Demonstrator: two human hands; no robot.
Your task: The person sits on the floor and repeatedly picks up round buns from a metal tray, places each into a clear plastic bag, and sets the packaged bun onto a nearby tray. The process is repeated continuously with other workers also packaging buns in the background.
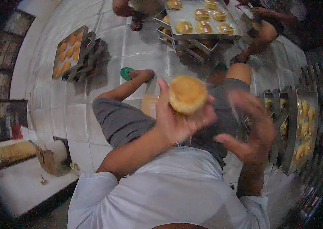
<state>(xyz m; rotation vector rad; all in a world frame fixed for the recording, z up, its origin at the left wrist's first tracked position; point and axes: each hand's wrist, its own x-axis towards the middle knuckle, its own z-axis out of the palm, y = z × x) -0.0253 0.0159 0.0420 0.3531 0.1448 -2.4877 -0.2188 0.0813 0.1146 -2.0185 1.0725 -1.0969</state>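
Observation:
A round golden-brown bun [188, 94] rests in my left hand [178, 120], held above my lap with the thumb along its side. My right hand [247, 128] is blurred, raised to the right of the bun with its fingers and thumb spread; nothing shows in it. Between my legs, partly behind my left hand, is a tan item [149, 106] that I cannot make out clearly.
Stacked metal trays [207, 36] with wrapped buns stand ahead, with people's limbs near them. Another tray stack [83, 47] with unwrapped buns is at left. More trays [293, 126] of wrapped buns stand at right. A white surface [29, 183] holds rolls at lower left.

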